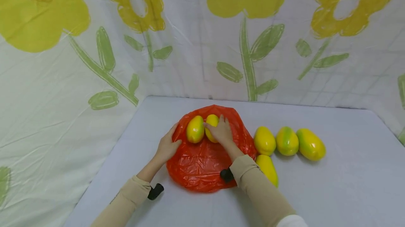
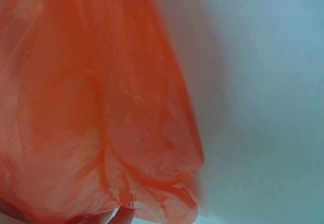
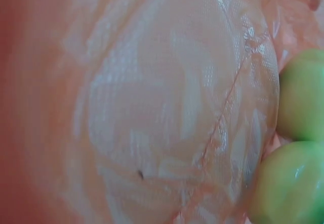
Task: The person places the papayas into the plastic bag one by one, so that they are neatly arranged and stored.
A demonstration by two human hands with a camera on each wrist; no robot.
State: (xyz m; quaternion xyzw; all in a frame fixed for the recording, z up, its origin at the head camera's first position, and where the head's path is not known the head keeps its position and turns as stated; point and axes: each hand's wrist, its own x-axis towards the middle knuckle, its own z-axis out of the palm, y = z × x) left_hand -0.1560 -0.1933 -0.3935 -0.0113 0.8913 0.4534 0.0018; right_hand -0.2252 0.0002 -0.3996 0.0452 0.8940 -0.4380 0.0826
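A red plastic bag (image 1: pixel 199 165) is spread open on the table, with two shiny yellow-green mangoes inside. The left mango (image 1: pixel 195 129) lies untouched beside the other one. My right hand (image 1: pixel 224 132) reaches into the bag and grips the second mango (image 1: pixel 212 119), thumb on its near left side and fingers over its right; the hand covers part of it. At the bag's left edge, my left hand (image 1: pixel 167 146) holds the plastic. Some fingertips (image 2: pixel 121 215) show at the bottom of the left wrist view against the film. In the right wrist view, crinkled film (image 3: pixel 152 107) fills most of the picture.
Right of the bag, three mangoes sit in a row: one (image 1: pixel 265 140) near the bag, one in the middle (image 1: pixel 287 141), one farther right (image 1: pixel 311 144). Another mango (image 1: pixel 267 169) lies nearer, partly behind the right sleeve. A flower-printed curtain (image 1: pixel 190 44) hangs behind the table (image 1: pixel 354 170).
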